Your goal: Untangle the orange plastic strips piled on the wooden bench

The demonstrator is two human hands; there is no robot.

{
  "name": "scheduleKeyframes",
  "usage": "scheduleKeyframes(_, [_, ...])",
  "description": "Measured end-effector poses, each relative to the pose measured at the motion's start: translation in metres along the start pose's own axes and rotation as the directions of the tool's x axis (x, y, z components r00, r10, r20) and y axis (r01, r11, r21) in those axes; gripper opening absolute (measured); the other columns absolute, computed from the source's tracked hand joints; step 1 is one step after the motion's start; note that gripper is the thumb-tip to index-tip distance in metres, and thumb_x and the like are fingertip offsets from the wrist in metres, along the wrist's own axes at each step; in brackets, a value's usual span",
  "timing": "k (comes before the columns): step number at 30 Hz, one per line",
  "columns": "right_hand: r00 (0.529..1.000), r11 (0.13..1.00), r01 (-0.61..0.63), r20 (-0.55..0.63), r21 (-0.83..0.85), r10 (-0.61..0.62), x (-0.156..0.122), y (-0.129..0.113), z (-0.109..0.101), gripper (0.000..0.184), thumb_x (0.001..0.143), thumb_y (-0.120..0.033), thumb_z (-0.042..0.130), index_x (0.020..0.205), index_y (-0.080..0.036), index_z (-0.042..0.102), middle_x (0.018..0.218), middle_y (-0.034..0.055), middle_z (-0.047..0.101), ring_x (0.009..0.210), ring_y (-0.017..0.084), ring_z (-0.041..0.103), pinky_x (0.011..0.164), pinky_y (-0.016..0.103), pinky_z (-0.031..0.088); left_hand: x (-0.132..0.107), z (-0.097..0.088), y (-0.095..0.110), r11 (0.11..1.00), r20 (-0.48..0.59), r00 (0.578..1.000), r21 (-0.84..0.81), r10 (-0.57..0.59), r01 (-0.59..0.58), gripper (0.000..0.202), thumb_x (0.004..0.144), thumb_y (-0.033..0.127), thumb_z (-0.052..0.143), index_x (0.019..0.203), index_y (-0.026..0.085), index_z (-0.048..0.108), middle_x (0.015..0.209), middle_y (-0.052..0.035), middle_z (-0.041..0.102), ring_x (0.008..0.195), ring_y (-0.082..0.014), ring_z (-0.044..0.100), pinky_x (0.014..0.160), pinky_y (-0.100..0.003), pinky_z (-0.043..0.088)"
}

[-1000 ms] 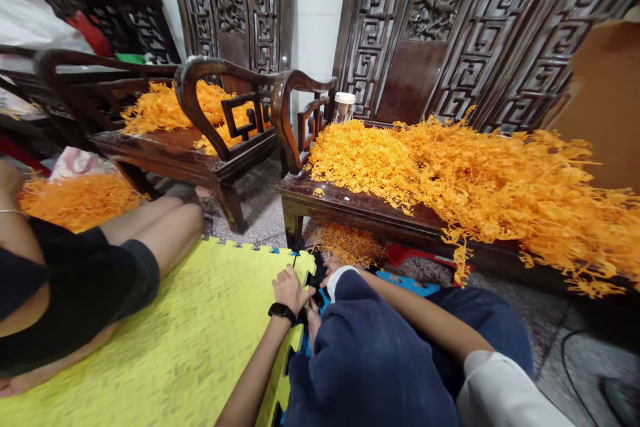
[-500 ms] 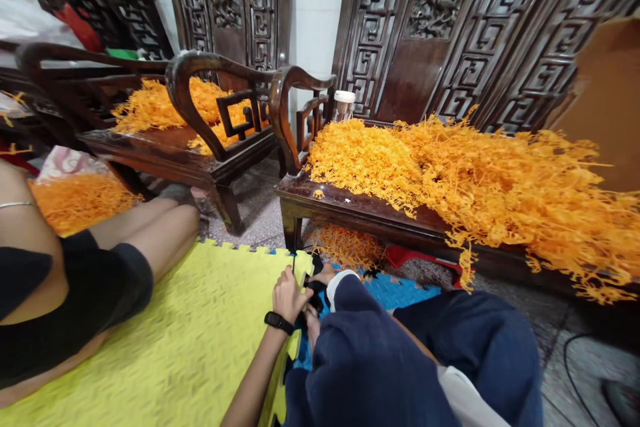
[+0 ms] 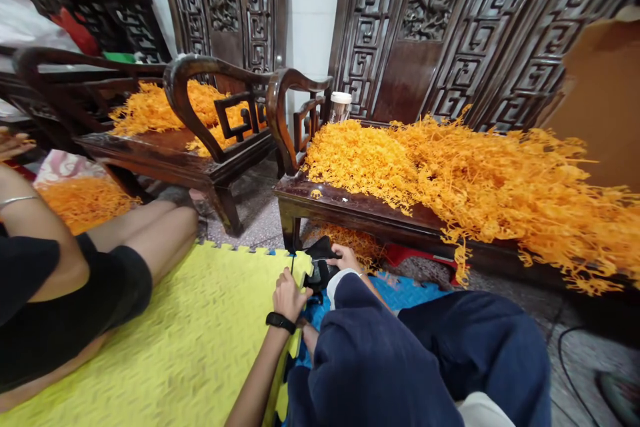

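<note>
Head view: the black thing stands tilted up at the yellow mat's edge, close by the bench's near leg, its textured face partly showing. The right hand grasps it by its right side, fingers bent onto the edge – probably to keep it upright. The left hand, a band at its wrist, rests on the rim of the yellow mat with its thumb toward the thing's lower end. It seems to be steadying that end (whether the fingers grip anything there, I cannot tell). Beside these hands lie the blue mat and the person's bent knee, which likely makes the right arm reach around it.

Past them is the bench, heaped with orange strands, perhaps to keep them off the floor; a cup stands behind the heap. More strands lie on the chair to the left, and a co-worker sits on the yellow mat.

Compared with half a second ago, the right hand is higher and farther from the left, and much more of the black thing shows. The left hand has hardly moved – and a co-worker's hand now shows at the left edge
</note>
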State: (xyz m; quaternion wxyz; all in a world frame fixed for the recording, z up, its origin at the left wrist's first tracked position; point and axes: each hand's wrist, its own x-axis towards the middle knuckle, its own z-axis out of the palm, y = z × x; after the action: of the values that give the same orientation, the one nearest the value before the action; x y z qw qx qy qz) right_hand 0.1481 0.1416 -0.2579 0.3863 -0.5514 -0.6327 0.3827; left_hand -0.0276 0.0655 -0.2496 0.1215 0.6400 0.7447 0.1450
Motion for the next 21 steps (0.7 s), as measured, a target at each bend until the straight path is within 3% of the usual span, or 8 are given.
scheduleKeyframes(6, [0.984, 0.999, 0.045, -0.17, -0.015, -0.047, -0.016, -0.026, -0.027, 0.012, 0.054, -0.02, 0.06, 0.058, -0.018, 0.049, 0.053, -0.0046, 0.044, 0.056, 0.011, 0.039, 0.059, 0.023, 0.029, 0.003, 0.015, 0.003, 0.998, 0.055, 0.998, -0.038, -0.038, 0.04, 0.045, 0.064, 0.034, 0.058, 0.097, 0.006, 0.047, 0.093, -0.0178, 0.056, 0.094, -0.0311, 0.053, 0.079, -0.036, 0.039])
scheduleKeyframes(11, [0.957, 0.987, 0.096, -0.284, 0.132, -0.056, -0.024, -0.033, -0.048, 0.021, 0.055, -0.027, 0.063, 0.053, -0.016, 0.045, 0.056, -0.0033, 0.045, 0.06, 0.012, 0.041, 0.06, 0.023, 0.031, 0.007, 0.031, -0.001, 0.979, 0.107, 0.989, -0.167, -0.098, 0.115, 0.044, 0.06, 0.029, 0.063, 0.096, 0.009, 0.047, 0.092, -0.018, 0.059, 0.09, -0.0303, 0.057, 0.07, -0.033, 0.041])
scheduleKeyframes(14, [0.928, 0.958, 0.102, -0.372, 0.267, 0.005, -0.031, -0.028, -0.06, 0.029, 0.055, -0.032, 0.065, 0.054, -0.017, 0.041, 0.057, -0.0037, 0.043, 0.059, 0.011, 0.041, 0.058, 0.022, 0.032, 0.012, 0.037, -0.006, 0.94, 0.131, 0.982, -0.295, -0.139, 0.173, 0.046, 0.058, 0.027, 0.066, 0.096, 0.008, 0.049, 0.08, -0.0147, 0.062, 0.078, -0.0281, 0.06, 0.064, -0.032, 0.041])
scheduleKeyframes(17, [0.905, 0.909, 0.096, -0.417, 0.405, 0.09, -0.034, -0.023, -0.06, 0.04, 0.055, -0.038, 0.067, 0.057, -0.018, 0.033, 0.057, -0.0048, 0.041, 0.054, 0.01, 0.041, 0.054, 0.021, 0.033, 0.022, 0.033, -0.012, 0.863, 0.135, 0.978, -0.463, -0.156, 0.202, 0.036, 0.063, 0.031, 0.062, 0.09, 0.009, 0.053, 0.068, -0.0075, 0.062, 0.067, -0.0214, 0.06, 0.058, -0.027, 0.041])
scheduleKeyframes(21, [0.93, 0.846, 0.051, -0.335, 0.531, 0.154, -0.021, -0.02, -0.034, 0.05, 0.052, -0.047, 0.068, 0.059, -0.019, 0.027, 0.053, -0.0054, 0.042, 0.049, 0.01, 0.043, 0.051, 0.023, 0.037, 0.045, 0.002, -0.033, 0.746, 0.108, 0.978, -0.634, -0.176, 0.204, 0.028, 0.071, 0.035, 0.052, 0.083, 0.01, 0.059, 0.064, -0.0037, 0.061, 0.06, -0.0153, 0.057, 0.052, -0.022, 0.039])
